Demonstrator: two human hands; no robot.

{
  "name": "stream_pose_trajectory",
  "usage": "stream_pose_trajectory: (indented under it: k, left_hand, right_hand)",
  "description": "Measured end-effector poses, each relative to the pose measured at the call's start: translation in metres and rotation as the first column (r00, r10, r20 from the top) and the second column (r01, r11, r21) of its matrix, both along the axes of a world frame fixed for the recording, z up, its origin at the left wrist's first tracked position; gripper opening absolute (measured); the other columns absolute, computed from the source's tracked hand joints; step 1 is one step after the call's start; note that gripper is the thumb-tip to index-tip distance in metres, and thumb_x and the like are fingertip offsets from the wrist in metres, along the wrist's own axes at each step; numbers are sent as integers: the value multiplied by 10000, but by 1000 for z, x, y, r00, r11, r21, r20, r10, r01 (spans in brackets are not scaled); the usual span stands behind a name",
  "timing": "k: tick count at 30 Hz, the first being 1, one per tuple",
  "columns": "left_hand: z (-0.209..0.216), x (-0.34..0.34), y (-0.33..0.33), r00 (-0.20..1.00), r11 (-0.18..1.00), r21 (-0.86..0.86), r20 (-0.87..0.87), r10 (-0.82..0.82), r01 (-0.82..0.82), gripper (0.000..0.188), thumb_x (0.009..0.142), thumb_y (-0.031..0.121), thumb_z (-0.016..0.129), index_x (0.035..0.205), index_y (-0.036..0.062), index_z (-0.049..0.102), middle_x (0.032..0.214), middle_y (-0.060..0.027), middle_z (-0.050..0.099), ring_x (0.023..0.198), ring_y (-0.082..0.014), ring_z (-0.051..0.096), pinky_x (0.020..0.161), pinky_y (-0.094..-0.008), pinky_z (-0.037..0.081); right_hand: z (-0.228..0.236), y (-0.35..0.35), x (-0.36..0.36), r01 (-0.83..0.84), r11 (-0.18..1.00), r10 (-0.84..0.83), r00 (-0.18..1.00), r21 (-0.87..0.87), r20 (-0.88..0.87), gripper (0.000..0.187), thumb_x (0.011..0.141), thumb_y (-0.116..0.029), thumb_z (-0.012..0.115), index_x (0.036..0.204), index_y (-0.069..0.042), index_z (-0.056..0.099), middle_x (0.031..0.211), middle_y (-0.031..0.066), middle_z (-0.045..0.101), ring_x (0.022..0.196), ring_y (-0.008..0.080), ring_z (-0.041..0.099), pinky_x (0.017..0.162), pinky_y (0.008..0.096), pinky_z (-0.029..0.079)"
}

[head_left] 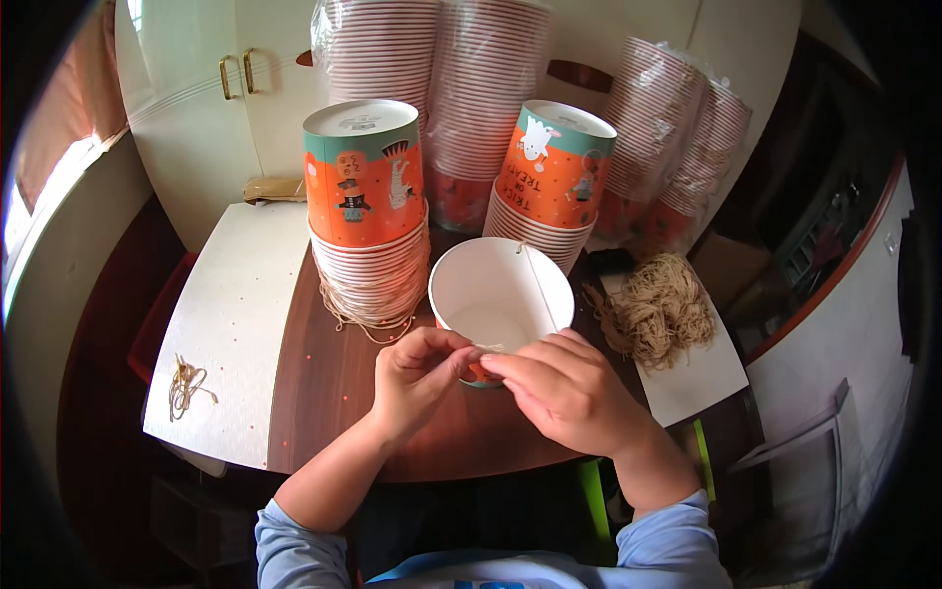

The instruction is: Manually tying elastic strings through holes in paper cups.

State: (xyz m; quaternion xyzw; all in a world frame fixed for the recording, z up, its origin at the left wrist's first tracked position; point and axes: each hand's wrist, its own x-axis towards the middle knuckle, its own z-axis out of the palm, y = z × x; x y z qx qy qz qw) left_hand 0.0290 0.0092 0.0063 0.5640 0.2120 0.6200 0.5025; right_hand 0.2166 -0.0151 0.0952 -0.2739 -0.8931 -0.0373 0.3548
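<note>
A paper bucket (471, 285), white inside and orange and green outside, stands upright before me with its mouth toward me. A thin tan cord (533, 270) is fastened at its far rim and runs down the right part of the opening toward my right hand. At the near rim, my left hand (417, 378) pinches a pale cord end between thumb and fingertips. My right hand (564, 388) is closed beside it, thumb and forefinger pinched on the cord at the same spot. The fingers partly hide the rim and the cord there.
Upside-down stacks of orange buckets (363, 196) (559, 162) stand behind, the left one with cords hanging around it. Plastic-wrapped stacks (491, 88) (653, 118) rise farther back. A heap of tan cords (657, 309) lies right; a small cord bundle (186, 386) lies left on the table (334, 412).
</note>
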Motion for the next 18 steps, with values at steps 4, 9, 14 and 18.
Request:
stream_pose_trajectory:
  k: [4,9,14,18]
  left_hand:
    - [4,0,-2,958,987,156,-272,90,-48,126,837,-31,607,962,-29,623,892,-63,660,828,-114,624,738,-242,507]
    - [2,3,-4,953,987,162,-295,69,-21,147,784,0,659,927,-16,632,859,-35,654,772,-80,592,695,-230,476]
    - [0,-5,-5,982,986,-109,-127,-141,127,114,881,-21,596,989,-50,617,959,-80,669,904,-110,620,835,-256,511]
    - [5,-10,-6,982,974,-138,-26,-184,179,115,871,-21,608,982,-51,617,961,-90,669,908,-125,629,830,-266,517]
  right_hand:
    - [5,8,-13,-121,993,122,989,-14,88,309,701,-22,631,1007,-56,602,813,58,581,749,222,581,707,327,446]
    - [2,26,-17,-216,958,214,976,-190,-31,235,722,11,653,945,-53,619,809,61,595,741,243,584,691,354,454]
    - [1,22,-8,38,999,-42,967,-22,-253,194,708,-21,690,885,-62,623,929,77,595,873,271,570,765,371,460]
    - [-12,3,3,125,992,-126,969,-18,-211,182,698,-12,689,855,-77,624,884,51,581,820,247,555,742,355,441]
